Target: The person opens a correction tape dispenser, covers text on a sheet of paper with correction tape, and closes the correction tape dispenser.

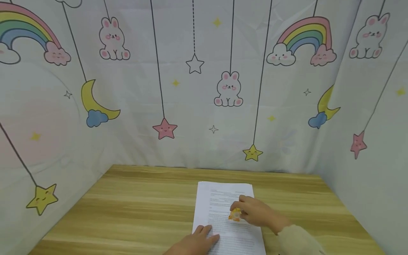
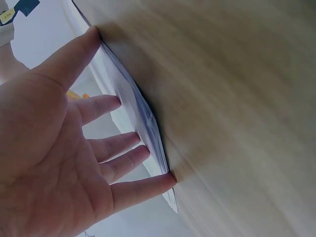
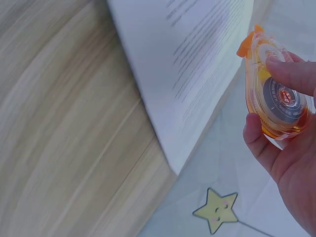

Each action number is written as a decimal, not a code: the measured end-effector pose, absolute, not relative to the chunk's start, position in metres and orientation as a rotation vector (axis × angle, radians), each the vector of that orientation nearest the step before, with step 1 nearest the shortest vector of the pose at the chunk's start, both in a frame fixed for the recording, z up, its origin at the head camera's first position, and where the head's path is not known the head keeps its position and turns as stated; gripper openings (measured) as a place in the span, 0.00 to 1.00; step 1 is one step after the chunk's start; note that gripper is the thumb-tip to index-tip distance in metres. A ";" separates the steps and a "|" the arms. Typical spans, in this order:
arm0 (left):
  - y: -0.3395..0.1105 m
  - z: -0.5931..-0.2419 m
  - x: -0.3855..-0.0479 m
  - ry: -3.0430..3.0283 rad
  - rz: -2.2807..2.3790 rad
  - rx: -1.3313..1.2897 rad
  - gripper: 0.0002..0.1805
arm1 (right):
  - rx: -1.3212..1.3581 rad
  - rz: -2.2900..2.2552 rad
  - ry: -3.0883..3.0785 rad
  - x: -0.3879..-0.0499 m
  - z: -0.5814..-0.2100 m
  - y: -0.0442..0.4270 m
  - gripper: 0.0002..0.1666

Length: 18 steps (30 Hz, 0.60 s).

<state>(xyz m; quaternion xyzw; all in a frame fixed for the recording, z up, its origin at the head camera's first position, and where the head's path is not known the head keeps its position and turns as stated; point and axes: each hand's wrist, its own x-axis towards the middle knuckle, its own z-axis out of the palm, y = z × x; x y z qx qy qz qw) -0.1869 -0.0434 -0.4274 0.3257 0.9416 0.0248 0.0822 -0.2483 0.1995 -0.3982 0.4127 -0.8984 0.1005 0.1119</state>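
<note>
A stack of printed paper (image 1: 204, 198) lies on the wooden table. My left hand (image 1: 196, 243) rests on its lower left part; in the left wrist view the fingers of that hand (image 2: 64, 133) are spread and nearly straight, the tips at the sheets' edge. Over the right half of the page, my right hand (image 1: 257, 211) holds a clear and orange correction tape (image 1: 235, 214). Seen from the right wrist, the thumb and fingers grip the correction tape (image 3: 276, 94) by its body, and its orange tip points away from the palm, apart from the paper (image 3: 148, 64).
The wooden table (image 1: 137, 205) extends on both sides of the paper. Around its back and sides hangs a white curtain (image 1: 191, 148) printed with stars, rabbits, moons and rainbows. A light sleeve (image 1: 298, 241) covers the right forearm.
</note>
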 end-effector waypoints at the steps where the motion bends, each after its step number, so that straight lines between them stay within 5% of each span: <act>1: -0.043 -0.428 -0.187 2.817 0.072 0.971 0.37 | 1.219 0.289 -2.628 -0.249 -0.398 0.195 0.20; 18: -0.043 -0.428 -0.192 2.931 -0.038 1.195 0.31 | 1.179 0.180 -2.608 -0.262 -0.409 0.149 0.18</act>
